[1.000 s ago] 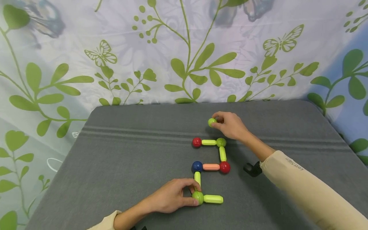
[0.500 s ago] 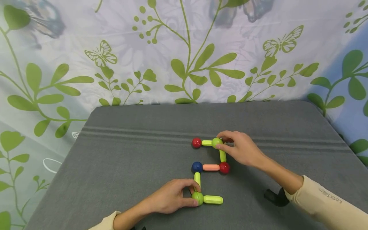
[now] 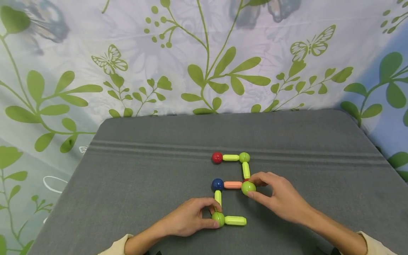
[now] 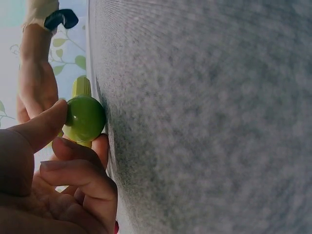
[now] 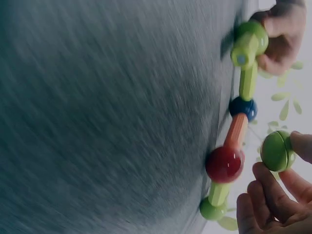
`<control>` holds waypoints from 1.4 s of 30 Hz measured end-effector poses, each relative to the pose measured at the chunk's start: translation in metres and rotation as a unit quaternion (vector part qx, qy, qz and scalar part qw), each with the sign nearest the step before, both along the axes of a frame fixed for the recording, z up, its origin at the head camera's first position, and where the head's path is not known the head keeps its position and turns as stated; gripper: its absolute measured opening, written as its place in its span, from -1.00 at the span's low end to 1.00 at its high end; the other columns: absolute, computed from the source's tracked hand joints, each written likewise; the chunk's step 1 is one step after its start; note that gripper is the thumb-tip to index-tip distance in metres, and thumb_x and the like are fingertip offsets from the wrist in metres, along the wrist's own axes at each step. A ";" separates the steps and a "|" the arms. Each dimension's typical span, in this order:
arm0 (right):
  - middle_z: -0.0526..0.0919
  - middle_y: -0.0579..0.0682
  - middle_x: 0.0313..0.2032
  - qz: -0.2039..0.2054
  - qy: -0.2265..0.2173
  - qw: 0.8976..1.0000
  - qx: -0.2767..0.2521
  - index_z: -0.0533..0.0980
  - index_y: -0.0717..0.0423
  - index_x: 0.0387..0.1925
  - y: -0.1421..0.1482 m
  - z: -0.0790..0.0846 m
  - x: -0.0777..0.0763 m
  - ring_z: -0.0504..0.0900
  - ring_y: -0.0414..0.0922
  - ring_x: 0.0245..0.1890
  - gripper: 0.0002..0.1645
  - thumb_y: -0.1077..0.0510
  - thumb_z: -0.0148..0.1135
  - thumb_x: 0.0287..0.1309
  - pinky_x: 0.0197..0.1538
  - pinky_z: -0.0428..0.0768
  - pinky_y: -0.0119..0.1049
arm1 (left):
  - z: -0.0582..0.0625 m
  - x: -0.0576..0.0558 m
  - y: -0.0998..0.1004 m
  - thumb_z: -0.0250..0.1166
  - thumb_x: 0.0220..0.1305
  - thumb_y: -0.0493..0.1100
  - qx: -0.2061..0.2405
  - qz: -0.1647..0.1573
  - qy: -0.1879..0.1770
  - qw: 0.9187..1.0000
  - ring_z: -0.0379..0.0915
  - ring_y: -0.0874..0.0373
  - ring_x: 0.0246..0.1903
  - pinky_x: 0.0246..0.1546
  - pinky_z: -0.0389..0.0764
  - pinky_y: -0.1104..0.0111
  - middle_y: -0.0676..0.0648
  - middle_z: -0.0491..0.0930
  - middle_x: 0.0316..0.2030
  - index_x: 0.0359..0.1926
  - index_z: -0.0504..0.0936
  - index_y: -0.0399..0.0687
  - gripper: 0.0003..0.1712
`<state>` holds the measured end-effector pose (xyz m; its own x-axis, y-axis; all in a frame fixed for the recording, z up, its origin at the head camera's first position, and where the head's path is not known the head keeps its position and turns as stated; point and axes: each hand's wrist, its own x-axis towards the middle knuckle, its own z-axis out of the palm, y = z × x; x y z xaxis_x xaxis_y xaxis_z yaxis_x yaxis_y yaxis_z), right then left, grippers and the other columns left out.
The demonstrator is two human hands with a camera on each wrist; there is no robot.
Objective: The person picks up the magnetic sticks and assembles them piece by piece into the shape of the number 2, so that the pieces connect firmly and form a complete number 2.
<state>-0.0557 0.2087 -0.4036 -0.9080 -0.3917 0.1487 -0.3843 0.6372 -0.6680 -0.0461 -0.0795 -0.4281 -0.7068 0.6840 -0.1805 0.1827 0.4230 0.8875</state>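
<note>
My left hand (image 3: 186,217) pinches a green ball (image 3: 218,220) at the near corner of a zigzag of magnetic balls and rods lying on the table. From that ball a yellow-green rod (image 3: 235,221) points right with a free end, and another (image 3: 218,199) leads away to a blue ball (image 3: 217,184). A coral rod (image 3: 233,185) joins the blue ball to a red ball (image 5: 225,164). Above this red ball, my right hand (image 3: 283,196) holds a loose green ball (image 5: 277,151) between thumb and fingers, apart from the chain. In the head view it mostly hides the red ball.
Farther back, the chain continues through a yellow-green rod (image 3: 246,170), a green ball (image 3: 244,157) and another rod (image 3: 231,157) to a red ball (image 3: 217,157). A grey cloth covers the table (image 3: 143,177). Behind hangs a leaf-patterned curtain (image 3: 178,60).
My right hand has brought the loose green ball toward me, from beyond the chain's far end to above the middle red ball. The left hand stays on its green ball.
</note>
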 end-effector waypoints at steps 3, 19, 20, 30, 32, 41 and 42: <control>0.57 -0.42 -0.25 -0.002 -0.009 1.000 0.005 0.57 -0.27 -0.17 0.002 -0.003 0.014 0.57 -0.35 -0.19 -0.79 -0.07 0.40 0.18 -0.12 0.60 -0.15 | 0.000 0.000 0.000 0.47 0.18 -0.11 0.002 0.002 -0.002 1.000 0.24 0.38 -0.65 -0.60 0.30 0.51 0.20 0.54 -0.33 -0.11 0.64 0.09 -0.74; 0.50 -0.44 -0.29 0.049 -0.061 0.996 0.051 0.52 -0.27 -0.20 0.019 -0.024 0.046 0.50 -0.39 -0.27 -0.73 -0.19 0.40 0.14 -0.23 0.57 -0.30 | 0.002 0.000 0.001 0.47 0.18 -0.12 -0.003 0.004 -0.016 1.000 0.26 0.35 -0.64 -0.58 0.31 0.49 0.18 0.55 -0.33 -0.11 0.64 0.10 -0.75; 0.50 -0.44 -0.30 0.052 -0.070 0.995 0.055 0.52 -0.28 -0.20 0.019 -0.025 0.046 0.49 -0.39 -0.28 -0.72 -0.20 0.40 0.14 -0.24 0.56 -0.30 | 0.002 -0.001 0.001 0.46 0.19 -0.12 -0.003 0.004 -0.015 1.000 0.26 0.35 -0.64 -0.58 0.31 0.49 0.18 0.55 -0.33 -0.11 0.64 0.10 -0.75; 0.52 -0.43 -0.24 0.074 -0.120 0.988 0.058 0.55 -0.29 -0.13 0.018 -0.026 0.045 0.49 -0.38 -0.23 -0.66 -0.29 0.32 0.15 -0.20 0.56 -0.29 | 0.002 -0.001 -0.001 0.45 0.21 -0.11 0.004 -0.003 -0.014 1.000 0.26 0.37 -0.66 -0.60 0.31 0.50 0.18 0.55 -0.31 -0.09 0.64 0.09 -0.75; 0.52 -0.43 -0.23 0.080 -0.106 0.990 0.054 0.55 -0.28 -0.12 0.017 -0.027 0.046 0.50 -0.37 -0.21 -0.67 -0.27 0.32 0.17 -0.19 0.57 -0.28 | 0.002 -0.001 -0.001 0.44 0.21 -0.11 0.004 -0.003 -0.017 1.000 0.25 0.37 -0.66 -0.60 0.31 0.50 0.18 0.55 -0.31 -0.09 0.64 0.09 -0.75; 0.52 -0.44 -0.21 0.082 -0.083 0.992 0.051 0.55 -0.29 -0.11 0.016 -0.028 0.046 0.50 -0.36 -0.20 -0.69 -0.24 0.33 0.17 -0.17 0.57 -0.27 | 0.003 -0.001 -0.001 0.44 0.22 -0.14 0.003 -0.003 -0.021 1.000 0.26 0.36 -0.66 -0.59 0.30 0.51 0.17 0.55 -0.30 -0.09 0.63 0.09 -0.75; 0.52 -0.44 -0.21 0.082 -0.079 0.992 0.052 0.55 -0.30 -0.11 0.016 -0.028 0.046 0.50 -0.36 -0.19 -0.69 -0.24 0.33 0.17 -0.16 0.57 -0.27 | 0.003 -0.001 -0.001 0.44 0.22 -0.14 0.003 -0.003 -0.022 1.000 0.26 0.36 -0.66 -0.59 0.30 0.51 0.17 0.55 -0.30 -0.09 0.63 0.09 -0.75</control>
<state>-0.0093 0.2243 -0.4315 -0.8398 -0.5415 -0.0391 -0.3838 0.6430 -0.6628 -0.0469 -0.0801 -0.4255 -0.6938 0.6899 -0.2066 0.1470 0.4165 0.8972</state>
